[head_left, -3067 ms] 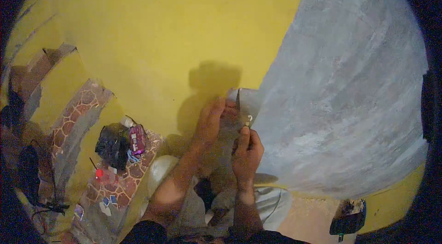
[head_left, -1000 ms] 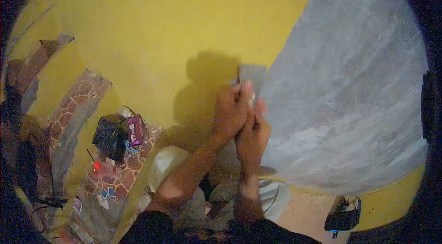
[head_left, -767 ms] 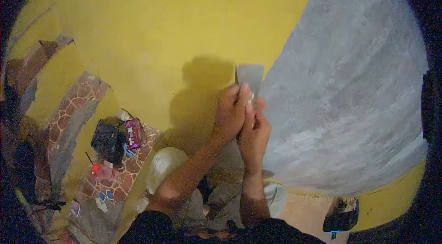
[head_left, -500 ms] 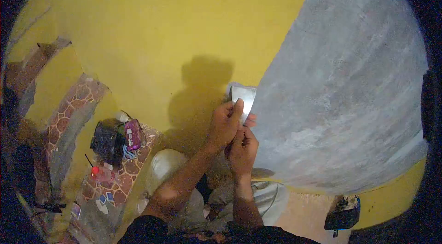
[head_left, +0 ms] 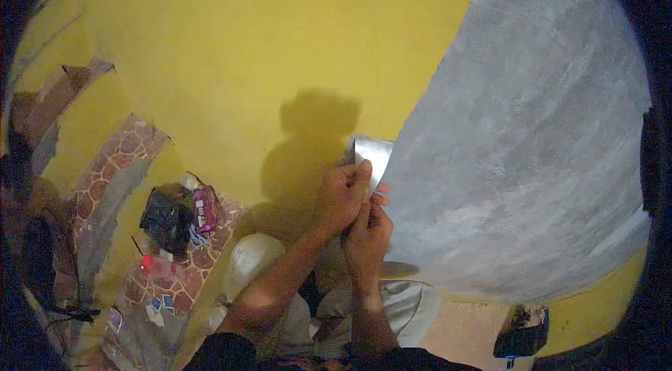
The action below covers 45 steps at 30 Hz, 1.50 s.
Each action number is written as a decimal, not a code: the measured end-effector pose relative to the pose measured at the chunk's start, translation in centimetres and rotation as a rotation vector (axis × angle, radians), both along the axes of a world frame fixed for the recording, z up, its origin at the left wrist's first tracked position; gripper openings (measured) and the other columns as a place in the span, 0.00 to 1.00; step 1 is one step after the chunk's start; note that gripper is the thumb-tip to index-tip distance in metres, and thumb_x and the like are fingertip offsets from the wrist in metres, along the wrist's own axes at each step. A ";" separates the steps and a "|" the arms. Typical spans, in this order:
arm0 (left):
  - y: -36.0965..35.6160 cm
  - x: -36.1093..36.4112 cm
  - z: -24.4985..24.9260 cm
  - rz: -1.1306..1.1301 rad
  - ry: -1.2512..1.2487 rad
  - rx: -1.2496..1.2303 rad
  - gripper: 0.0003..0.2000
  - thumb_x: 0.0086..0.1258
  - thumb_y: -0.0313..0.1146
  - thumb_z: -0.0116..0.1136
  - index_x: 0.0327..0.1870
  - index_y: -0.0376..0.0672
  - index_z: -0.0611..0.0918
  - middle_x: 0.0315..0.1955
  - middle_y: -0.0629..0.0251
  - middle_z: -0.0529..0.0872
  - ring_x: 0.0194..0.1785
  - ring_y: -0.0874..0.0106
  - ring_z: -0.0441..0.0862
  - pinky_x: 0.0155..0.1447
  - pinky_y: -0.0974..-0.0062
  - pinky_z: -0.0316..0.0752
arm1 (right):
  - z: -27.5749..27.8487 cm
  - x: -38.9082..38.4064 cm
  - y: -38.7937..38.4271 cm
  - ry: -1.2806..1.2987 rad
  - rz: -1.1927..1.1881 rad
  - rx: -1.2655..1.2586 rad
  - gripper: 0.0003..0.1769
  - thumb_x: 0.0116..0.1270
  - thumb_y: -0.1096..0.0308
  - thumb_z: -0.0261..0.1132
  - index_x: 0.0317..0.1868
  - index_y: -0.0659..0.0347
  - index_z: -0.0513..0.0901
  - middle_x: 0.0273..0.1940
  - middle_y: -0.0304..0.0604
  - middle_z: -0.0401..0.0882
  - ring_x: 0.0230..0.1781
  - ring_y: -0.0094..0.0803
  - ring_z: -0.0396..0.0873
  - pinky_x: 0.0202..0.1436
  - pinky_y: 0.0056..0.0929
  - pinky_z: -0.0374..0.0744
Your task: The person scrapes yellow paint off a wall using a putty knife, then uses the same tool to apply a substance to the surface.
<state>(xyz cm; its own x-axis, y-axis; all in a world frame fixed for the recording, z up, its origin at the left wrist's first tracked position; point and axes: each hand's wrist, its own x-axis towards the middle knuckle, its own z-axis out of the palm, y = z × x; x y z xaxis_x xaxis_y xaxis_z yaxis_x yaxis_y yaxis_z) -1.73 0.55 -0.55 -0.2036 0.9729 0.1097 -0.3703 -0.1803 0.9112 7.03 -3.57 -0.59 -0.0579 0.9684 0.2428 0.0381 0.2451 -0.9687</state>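
My left hand (head_left: 341, 196) and my right hand (head_left: 367, 234) are clasped together on a metal putty scraper (head_left: 371, 154). Its flat grey blade sticks up above my fingers and lies against the yellow wall (head_left: 266, 42), right at the edge of the grey plastered patch (head_left: 532, 140). My left hand wraps the upper part of the handle just below the blade. My right hand grips lower down. The handle itself is hidden by my fingers. A shadow of the hands and blade falls on the wall to the left.
Tiled steps (head_left: 140, 161) climb at the left. One step carries a black plastic bag (head_left: 166, 218), a purple packet (head_left: 207, 208) and a small red bottle (head_left: 149, 263). A white bucket (head_left: 409, 301) sits below my arms. A dark object (head_left: 521, 332) lies on the floor at lower right.
Over the last second both hands drew the scraper downward along the border of the grey patch. The grip stayed the same.
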 end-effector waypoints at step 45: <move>-1.0 -0.5 0.4 0.036 0.004 0.084 0.23 0.85 0.46 0.52 0.43 0.29 0.83 0.34 0.51 0.91 0.35 0.66 0.91 0.36 0.69 0.84 | -2.5 -0.6 0.9 -0.032 -0.011 0.104 0.23 0.86 0.57 0.54 0.32 0.63 0.80 0.20 0.30 0.72 0.17 0.16 0.65 0.19 0.23 0.62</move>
<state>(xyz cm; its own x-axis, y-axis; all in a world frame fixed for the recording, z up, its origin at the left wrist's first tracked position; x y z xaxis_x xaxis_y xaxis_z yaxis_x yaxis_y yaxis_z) -2.22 -0.47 -0.11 -0.2378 0.9522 0.1917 -0.3585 -0.2694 0.8938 6.42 -2.62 -3.06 -0.0569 0.9385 0.3406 0.0723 0.3442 -0.9361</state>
